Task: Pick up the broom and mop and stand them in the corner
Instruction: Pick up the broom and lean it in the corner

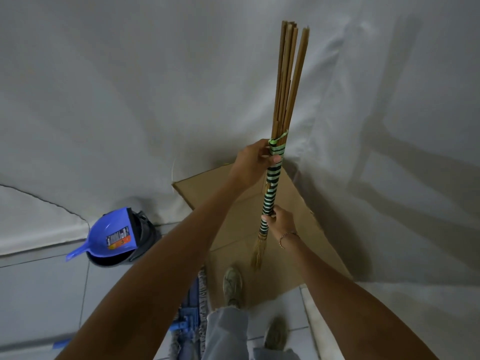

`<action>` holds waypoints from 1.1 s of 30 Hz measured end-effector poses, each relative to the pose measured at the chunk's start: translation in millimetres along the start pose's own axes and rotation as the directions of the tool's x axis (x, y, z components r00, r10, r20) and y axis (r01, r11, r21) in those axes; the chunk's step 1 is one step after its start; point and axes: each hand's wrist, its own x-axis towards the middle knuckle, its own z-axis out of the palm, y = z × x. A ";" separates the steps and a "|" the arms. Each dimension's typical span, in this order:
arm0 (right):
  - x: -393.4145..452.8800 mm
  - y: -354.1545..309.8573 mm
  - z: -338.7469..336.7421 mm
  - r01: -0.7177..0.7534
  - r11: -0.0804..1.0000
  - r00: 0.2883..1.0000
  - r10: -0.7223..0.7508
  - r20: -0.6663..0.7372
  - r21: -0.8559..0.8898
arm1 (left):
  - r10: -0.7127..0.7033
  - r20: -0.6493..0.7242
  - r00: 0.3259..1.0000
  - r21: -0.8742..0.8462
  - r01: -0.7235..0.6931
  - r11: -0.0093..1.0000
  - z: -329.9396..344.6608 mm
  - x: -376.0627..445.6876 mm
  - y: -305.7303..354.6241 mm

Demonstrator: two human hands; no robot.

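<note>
The broom (285, 81) is a bundle of tan sticks bound by green and black striped tape. It is held almost upright in front of the corner, its thin bristle end hanging just above the cardboard. My left hand (255, 159) grips the top of the taped part. Lower down, my right hand (281, 220) grips the same taped part. The mop (193, 310), with a blue head and grey fringe, lies flat on the floor by my left foot, partly hidden by my left arm.
A flat cardboard sheet (233, 203) covers the floor in the corner. White cloth (130, 100) drapes both walls. A blue dustpan (111, 235) rests on a dark bucket (145, 237) at the left. My feet stand at the cardboard's near edge.
</note>
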 end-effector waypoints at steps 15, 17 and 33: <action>228.1 37.6 92.2 -0.216 0.976 0.975 0.216 -0.055 0.009 | -0.132 0.065 0.989 -0.023 0.134 0.991 23.9 205.9 -160.1; 257.1 53.1 103.3 -0.221 0.975 0.975 0.219 -0.041 -0.033 | -0.123 0.069 0.990 -0.046 0.126 0.991 29.6 223.6 -189.1; 356.9 84.7 115.6 -0.250 0.948 0.968 0.252 -0.019 -0.199 | -0.133 0.034 0.990 -0.045 0.135 0.990 72.9 283.6 -256.2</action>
